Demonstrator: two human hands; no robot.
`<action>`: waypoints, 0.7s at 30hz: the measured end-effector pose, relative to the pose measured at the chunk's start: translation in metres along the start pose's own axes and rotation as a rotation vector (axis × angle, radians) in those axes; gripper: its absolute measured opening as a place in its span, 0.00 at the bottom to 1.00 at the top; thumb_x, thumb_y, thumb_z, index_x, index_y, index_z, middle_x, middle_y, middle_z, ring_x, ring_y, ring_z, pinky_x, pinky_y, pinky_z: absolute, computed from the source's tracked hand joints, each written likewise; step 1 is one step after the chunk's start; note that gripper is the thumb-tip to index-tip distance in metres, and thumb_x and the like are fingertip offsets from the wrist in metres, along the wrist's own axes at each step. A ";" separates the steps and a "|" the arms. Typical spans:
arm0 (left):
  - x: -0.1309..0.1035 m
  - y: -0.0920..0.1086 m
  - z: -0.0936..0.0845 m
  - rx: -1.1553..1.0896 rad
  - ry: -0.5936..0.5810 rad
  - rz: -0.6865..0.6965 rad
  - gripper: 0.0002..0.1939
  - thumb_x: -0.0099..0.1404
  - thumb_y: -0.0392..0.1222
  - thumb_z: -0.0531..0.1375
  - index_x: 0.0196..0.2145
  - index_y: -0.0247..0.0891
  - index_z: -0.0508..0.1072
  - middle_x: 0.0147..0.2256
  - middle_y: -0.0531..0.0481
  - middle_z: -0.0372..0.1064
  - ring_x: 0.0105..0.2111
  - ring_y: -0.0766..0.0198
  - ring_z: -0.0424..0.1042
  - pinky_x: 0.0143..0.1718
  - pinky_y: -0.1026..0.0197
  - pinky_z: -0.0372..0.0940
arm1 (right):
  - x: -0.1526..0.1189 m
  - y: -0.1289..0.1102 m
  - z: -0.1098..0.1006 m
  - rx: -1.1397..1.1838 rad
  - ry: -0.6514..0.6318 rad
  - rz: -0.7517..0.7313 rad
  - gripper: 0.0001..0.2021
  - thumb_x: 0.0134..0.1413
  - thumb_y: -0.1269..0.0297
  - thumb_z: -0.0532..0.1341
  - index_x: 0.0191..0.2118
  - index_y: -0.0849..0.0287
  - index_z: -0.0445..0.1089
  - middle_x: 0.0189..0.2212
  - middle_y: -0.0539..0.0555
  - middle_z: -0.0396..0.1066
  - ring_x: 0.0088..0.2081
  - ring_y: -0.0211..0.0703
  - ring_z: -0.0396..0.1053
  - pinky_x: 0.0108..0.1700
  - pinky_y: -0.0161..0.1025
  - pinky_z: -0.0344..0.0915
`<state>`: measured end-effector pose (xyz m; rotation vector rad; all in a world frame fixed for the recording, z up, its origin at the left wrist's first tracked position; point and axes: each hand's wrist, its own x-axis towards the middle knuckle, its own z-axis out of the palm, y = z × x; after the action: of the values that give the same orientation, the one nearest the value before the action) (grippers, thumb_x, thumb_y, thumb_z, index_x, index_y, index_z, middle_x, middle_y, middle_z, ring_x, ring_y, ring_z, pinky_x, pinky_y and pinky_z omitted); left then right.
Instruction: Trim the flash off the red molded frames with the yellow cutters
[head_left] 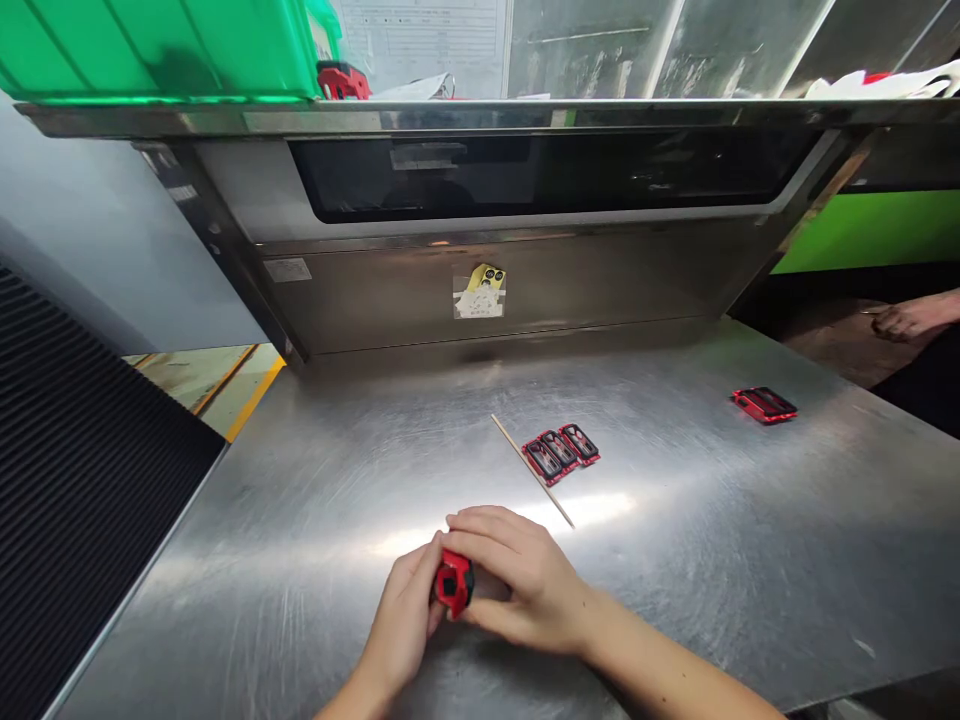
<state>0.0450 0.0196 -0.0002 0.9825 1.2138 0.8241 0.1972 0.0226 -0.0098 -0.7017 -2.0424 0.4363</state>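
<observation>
Fingers point(487, 522) of both your hands hold a red and black part point(454, 582) in the head view, at the near side of the counter point(247, 560), a little left of its middle. Your left hand point(401, 610) presses along the part's left side. Your right hand point(532, 580) arches over from the right, fingertips on top and thumb low, with a gap inside its curve. The part's end, with a dark square opening, faces you; whether the part touches the counter, I cannot tell.

Farther off, just right of the middle, three black and red frames point(559, 448) lie side by side in a slanting row. A thin stick point(555, 502) lies aslant along their left side, its near end pointing right. Another red and black piece point(765, 404) lies well apart at the far right of the counter.

Beyond the counter, a small bag point(480, 292) hangs on the back panel point(375, 290). At the far right you see another person's hand point(911, 318).
</observation>
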 end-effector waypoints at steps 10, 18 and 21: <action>-0.001 -0.006 -0.004 0.064 0.066 0.159 0.28 0.53 0.71 0.56 0.24 0.41 0.61 0.15 0.63 0.46 0.16 0.71 0.45 0.17 0.68 0.45 | -0.003 -0.005 0.003 -0.098 0.163 0.182 0.20 0.63 0.49 0.56 0.44 0.64 0.71 0.27 0.57 0.73 0.27 0.45 0.69 0.30 0.39 0.64; -0.005 -0.005 -0.005 0.083 -0.053 0.163 0.30 0.53 0.71 0.55 0.20 0.38 0.62 0.15 0.61 0.47 0.16 0.72 0.45 0.17 0.67 0.43 | -0.001 -0.011 0.002 0.164 0.019 0.449 0.18 0.52 0.57 0.64 0.45 0.62 0.73 0.32 0.56 0.73 0.31 0.45 0.69 0.34 0.38 0.65; -0.001 -0.001 -0.005 0.005 -0.020 0.093 0.31 0.49 0.73 0.57 0.19 0.38 0.63 0.11 0.63 0.45 0.14 0.74 0.41 0.16 0.67 0.40 | 0.001 -0.011 0.002 0.458 -0.036 0.637 0.13 0.51 0.57 0.65 0.39 0.61 0.75 0.27 0.51 0.70 0.27 0.39 0.65 0.28 0.33 0.61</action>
<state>0.0401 0.0190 -0.0005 1.0558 1.1606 0.8826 0.1918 0.0146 -0.0035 -1.0448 -1.6204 1.2401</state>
